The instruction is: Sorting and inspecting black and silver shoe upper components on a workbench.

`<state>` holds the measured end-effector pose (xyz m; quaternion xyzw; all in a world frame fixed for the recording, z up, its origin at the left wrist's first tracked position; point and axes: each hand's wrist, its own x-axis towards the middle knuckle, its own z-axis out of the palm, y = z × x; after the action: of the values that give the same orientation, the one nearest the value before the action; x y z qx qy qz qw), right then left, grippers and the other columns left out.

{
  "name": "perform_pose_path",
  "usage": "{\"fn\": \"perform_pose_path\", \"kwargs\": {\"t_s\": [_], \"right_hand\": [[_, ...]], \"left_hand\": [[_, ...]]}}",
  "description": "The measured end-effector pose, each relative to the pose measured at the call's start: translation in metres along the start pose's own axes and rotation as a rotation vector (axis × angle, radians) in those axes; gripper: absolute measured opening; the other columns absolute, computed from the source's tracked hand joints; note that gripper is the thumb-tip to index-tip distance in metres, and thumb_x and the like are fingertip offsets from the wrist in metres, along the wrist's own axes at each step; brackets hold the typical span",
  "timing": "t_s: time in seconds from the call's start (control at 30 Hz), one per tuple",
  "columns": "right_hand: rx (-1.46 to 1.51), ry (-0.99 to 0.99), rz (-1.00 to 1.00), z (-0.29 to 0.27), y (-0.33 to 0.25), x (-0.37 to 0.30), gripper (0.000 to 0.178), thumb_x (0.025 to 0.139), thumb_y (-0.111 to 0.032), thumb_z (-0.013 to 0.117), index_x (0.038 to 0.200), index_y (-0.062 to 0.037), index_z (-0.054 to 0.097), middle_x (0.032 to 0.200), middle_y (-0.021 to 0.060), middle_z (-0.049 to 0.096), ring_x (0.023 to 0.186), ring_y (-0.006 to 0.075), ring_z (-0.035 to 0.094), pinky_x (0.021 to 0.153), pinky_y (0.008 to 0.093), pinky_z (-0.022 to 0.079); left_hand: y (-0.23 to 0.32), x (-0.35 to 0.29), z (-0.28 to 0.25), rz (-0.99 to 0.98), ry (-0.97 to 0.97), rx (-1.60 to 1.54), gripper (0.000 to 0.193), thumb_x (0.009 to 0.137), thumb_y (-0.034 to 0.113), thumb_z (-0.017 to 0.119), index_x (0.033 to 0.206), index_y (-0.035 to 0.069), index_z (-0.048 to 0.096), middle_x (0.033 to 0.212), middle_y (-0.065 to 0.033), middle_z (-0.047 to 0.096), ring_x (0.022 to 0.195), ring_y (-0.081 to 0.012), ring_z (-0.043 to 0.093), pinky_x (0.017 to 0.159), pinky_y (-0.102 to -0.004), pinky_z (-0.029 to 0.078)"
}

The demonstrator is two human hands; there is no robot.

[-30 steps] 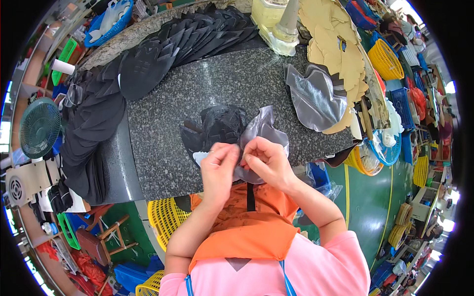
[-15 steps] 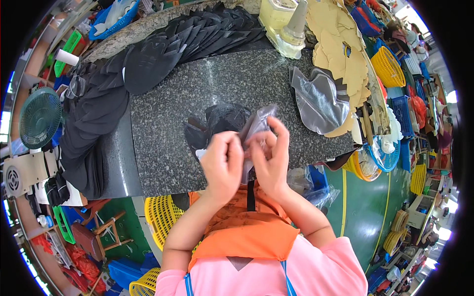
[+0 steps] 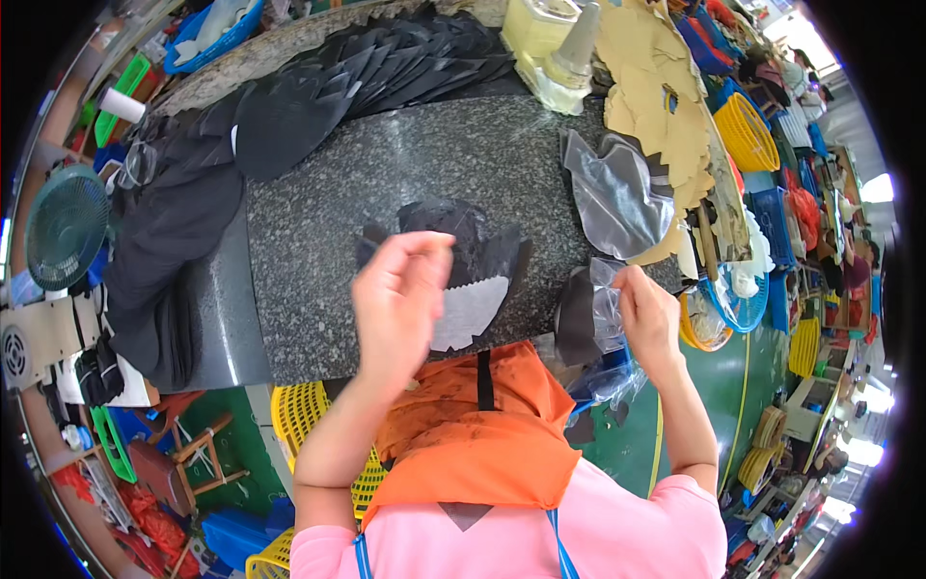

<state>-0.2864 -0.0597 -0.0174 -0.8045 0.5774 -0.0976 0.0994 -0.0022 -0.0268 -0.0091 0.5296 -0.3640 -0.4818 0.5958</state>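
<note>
At your far left stands a green fan (image 3: pixel 68 227); to the right of it, a long overlapping row of black cut pieces (image 3: pixel 178 236) runs down the left side and curves along the far side of the worktop; the speckled granite slab (image 3: pixel 313 256) lies before you, and a yellow basket (image 3: pixel 301 420) stands below its near edge, left of your orange apron (image 3: pixel 482 425).

Your left hand (image 3: pixel 405 289) is raised above the slab, its fingers curled and the thumb brought close to them; it is blurred, so I cannot tell whether anything is pinched there; just behind and to the right of it, partly hidden by it, the black shaped piece (image 3: pixel 463 241) lies on the middle of the slab, with a pale toothed-edged patch (image 3: pixel 473 314) at its near end.

Beyond, at the far edge, a yellowish tub (image 3: pixel 531 34) stands beside a grey cone (image 3: pixel 576 48); nearer you, at the slab's right front corner, a dark sheet (image 3: pixel 576 323) hangs together with a clear film (image 3: pixel 605 299); your right hand (image 3: pixel 648 314) has thumb and fingers closed on the film's right edge; farther back, a shiny silver-grey sheet (image 3: pixel 617 198) lies partly over a spread of tan pieces (image 3: pixel 646 96); another yellow basket (image 3: pixel 748 130) stands at the far right.
</note>
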Motion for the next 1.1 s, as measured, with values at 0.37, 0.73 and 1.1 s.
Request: {"fn": "perform_pose_path", "kwargs": {"t_s": [0.37,0.73,1.1], "right_hand": [[0.66,0.065,0.201,-0.012,-0.012,0.024,0.006,0.087,0.001,0.046,0.087,0.0003,0.052,0.062,0.0017,0.044,0.058,0.0055,0.037,0.052,0.0246,0.033],[0.371,0.082,0.07,0.0,0.015,0.005,0.006,0.087,-0.003,0.05,0.091,-0.0044,0.054,0.073,0.0163,0.059,0.07,0.0364,0.06,0.062,0.0408,0.046],[0.322,0.126,0.014,-0.011,0.014,0.014,0.006,0.088,-0.005,0.051,0.093,-0.0052,0.053,0.071,0.0153,0.057,0.064,0.0325,0.059,0.057,0.0384,0.046]], "left_hand": [[-0.08,-0.058,0.089,0.837,-0.558,0.915,0.046,0.075,0.016,0.064,0.116,-0.001,0.054,0.113,-0.0187,0.053,0.107,-0.0373,0.056,0.093,-0.0434,0.049],[-0.071,-0.028,0.037,0.232,-0.866,0.563,0.039,0.074,-0.001,0.061,0.112,0.006,0.063,0.126,-0.0132,0.057,0.12,-0.0324,0.052,0.107,-0.0484,0.035],[-0.037,-0.03,0.041,-0.171,-0.848,0.429,0.01,0.084,0.007,0.062,0.09,0.007,0.054,0.091,-0.0053,0.058,0.096,-0.0253,0.059,0.103,-0.0447,0.036]]}}
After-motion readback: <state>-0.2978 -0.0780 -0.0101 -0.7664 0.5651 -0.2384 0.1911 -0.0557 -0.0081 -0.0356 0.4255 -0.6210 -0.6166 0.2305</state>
